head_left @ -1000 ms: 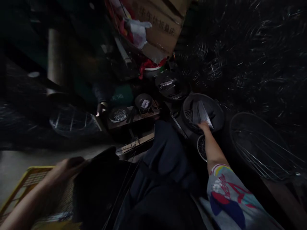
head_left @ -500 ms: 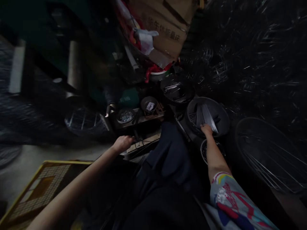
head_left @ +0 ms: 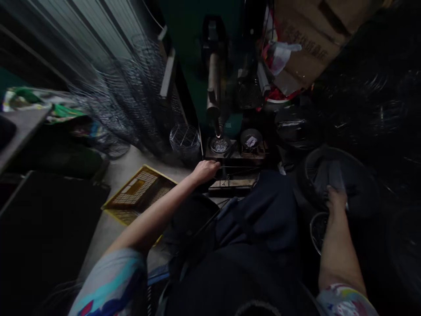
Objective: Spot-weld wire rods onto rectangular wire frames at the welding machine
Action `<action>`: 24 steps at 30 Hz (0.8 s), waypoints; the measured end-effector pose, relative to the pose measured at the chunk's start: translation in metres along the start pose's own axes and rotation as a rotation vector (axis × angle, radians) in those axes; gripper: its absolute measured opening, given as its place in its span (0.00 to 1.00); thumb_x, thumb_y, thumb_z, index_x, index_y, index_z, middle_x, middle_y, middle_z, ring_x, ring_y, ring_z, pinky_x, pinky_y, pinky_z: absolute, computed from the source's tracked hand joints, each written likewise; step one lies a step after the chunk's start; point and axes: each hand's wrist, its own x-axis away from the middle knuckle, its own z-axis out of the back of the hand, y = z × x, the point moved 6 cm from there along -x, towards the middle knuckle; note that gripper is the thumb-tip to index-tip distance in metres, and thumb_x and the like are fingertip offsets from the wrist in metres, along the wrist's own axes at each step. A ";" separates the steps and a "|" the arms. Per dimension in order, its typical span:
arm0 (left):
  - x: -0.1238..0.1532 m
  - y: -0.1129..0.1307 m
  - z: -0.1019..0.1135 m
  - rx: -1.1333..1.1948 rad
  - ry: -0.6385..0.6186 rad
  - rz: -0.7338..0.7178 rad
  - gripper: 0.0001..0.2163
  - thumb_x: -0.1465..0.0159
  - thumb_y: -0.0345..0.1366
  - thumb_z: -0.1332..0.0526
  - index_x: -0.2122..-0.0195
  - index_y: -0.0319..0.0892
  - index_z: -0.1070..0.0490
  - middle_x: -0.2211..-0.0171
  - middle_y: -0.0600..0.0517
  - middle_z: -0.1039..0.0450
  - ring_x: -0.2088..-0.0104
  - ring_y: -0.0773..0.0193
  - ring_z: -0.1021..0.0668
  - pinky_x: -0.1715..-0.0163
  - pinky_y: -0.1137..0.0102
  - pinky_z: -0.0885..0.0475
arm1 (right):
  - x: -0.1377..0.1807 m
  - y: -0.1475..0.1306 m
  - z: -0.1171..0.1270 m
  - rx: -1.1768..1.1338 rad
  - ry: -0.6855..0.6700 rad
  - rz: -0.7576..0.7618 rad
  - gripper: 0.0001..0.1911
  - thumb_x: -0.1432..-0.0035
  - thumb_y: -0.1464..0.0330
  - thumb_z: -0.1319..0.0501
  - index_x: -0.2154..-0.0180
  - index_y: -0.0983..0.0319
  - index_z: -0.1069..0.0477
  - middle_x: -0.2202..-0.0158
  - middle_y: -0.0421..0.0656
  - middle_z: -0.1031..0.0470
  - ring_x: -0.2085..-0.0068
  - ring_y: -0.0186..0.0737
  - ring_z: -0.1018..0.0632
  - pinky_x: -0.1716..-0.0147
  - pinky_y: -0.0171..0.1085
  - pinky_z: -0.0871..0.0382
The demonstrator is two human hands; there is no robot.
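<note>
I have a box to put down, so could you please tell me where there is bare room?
Bare floor lies between the yellow crate and the wire basket. The stand by the left hand is crowded with bowls, and so is the side around the dark basin at the right hand.

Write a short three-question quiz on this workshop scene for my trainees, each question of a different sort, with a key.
1. True or false: the right hand rests on the flat metal strips in the dark round basin.
2. What lies on the floor beside the person's left forearm? A. yellow crate B. red bucket C. blue stool
3. Short answer: which is nearer the small dish of shiny metal bits, the left hand or the right?
Key: 1 true; 2 A; 3 left.
</note>
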 end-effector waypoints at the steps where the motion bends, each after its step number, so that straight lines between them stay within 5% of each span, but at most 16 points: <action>1: 0.007 0.012 0.013 -0.002 0.032 -0.029 0.15 0.31 0.36 0.50 0.56 0.37 0.25 0.62 0.40 0.22 0.64 0.55 0.21 0.66 0.68 0.31 | 0.005 -0.003 0.001 -0.069 -0.011 -0.033 0.15 0.53 0.71 0.37 0.60 0.66 0.26 0.78 0.38 0.29 0.79 0.36 0.29 0.78 0.35 0.32; 3: 0.027 0.036 0.046 0.038 0.162 -0.096 0.16 0.31 0.37 0.50 0.54 0.38 0.25 0.65 0.41 0.22 0.66 0.57 0.21 0.68 0.69 0.31 | 0.015 -0.013 0.002 -0.171 -0.039 -0.076 0.12 0.56 0.73 0.37 0.64 0.65 0.26 0.80 0.35 0.31 0.81 0.33 0.31 0.81 0.32 0.36; 6: 0.081 0.063 0.111 0.324 0.574 -0.162 0.15 0.31 0.40 0.46 0.53 0.40 0.23 0.66 0.45 0.21 0.68 0.62 0.22 0.68 0.72 0.30 | 0.026 -0.034 0.007 -0.262 -0.043 -0.064 0.08 0.58 0.74 0.36 0.70 0.64 0.28 0.80 0.35 0.30 0.81 0.31 0.31 0.81 0.31 0.37; 9: 0.142 0.056 0.136 0.829 0.821 0.054 0.12 0.35 0.40 0.39 0.55 0.41 0.21 0.71 0.49 0.23 0.73 0.66 0.24 0.71 0.74 0.30 | 0.036 -0.057 0.016 -0.310 -0.073 -0.007 0.09 0.56 0.72 0.35 0.68 0.64 0.27 0.76 0.39 0.26 0.78 0.32 0.27 0.79 0.31 0.34; 11: 0.175 0.046 0.112 1.264 0.837 0.284 0.14 0.37 0.41 0.36 0.53 0.40 0.22 0.80 0.56 0.34 0.82 0.72 0.33 0.81 0.78 0.37 | 0.044 -0.070 0.022 -0.340 -0.141 0.049 0.13 0.56 0.68 0.32 0.65 0.65 0.25 0.70 0.44 0.22 0.76 0.33 0.24 0.77 0.32 0.31; 13: 0.200 0.042 0.065 1.602 0.761 0.502 0.18 0.40 0.43 0.33 0.51 0.39 0.23 0.83 0.60 0.42 0.85 0.76 0.40 0.85 0.81 0.44 | 0.056 -0.082 0.030 -0.320 -0.205 0.127 0.19 0.54 0.62 0.30 0.62 0.66 0.24 0.63 0.52 0.21 0.71 0.37 0.21 0.75 0.33 0.29; 16: 0.233 0.047 -0.009 1.820 0.570 0.739 0.29 0.46 0.45 0.28 0.45 0.40 0.28 0.78 0.58 0.35 0.81 0.73 0.32 0.80 0.78 0.34 | 0.079 -0.095 0.040 -0.177 -0.296 0.277 0.28 0.51 0.53 0.32 0.54 0.66 0.24 0.52 0.58 0.22 0.60 0.45 0.18 0.66 0.38 0.24; 19: 0.261 0.059 -0.054 1.887 0.325 0.788 0.39 0.45 0.46 0.30 0.34 0.45 0.42 0.70 0.51 0.26 0.74 0.63 0.24 0.76 0.72 0.29 | 0.105 -0.105 0.044 0.070 -0.373 0.439 0.34 0.50 0.50 0.33 0.47 0.63 0.26 0.48 0.54 0.23 0.48 0.51 0.22 0.49 0.48 0.27; 22: 0.282 0.071 -0.071 1.884 0.075 0.752 0.40 0.41 0.46 0.33 0.30 0.47 0.50 0.70 0.48 0.23 0.74 0.59 0.23 0.77 0.71 0.30 | 0.129 -0.110 0.042 0.322 -0.403 0.506 0.36 0.51 0.49 0.32 0.45 0.62 0.27 0.49 0.52 0.22 0.46 0.54 0.24 0.42 0.52 0.34; 24: 0.290 0.072 -0.074 1.906 0.023 0.743 0.40 0.40 0.45 0.33 0.30 0.47 0.50 0.72 0.48 0.23 0.74 0.59 0.22 0.76 0.72 0.31 | 0.147 -0.117 0.037 0.406 -0.454 0.557 0.37 0.51 0.49 0.32 0.43 0.61 0.28 0.50 0.51 0.22 0.46 0.55 0.23 0.42 0.53 0.34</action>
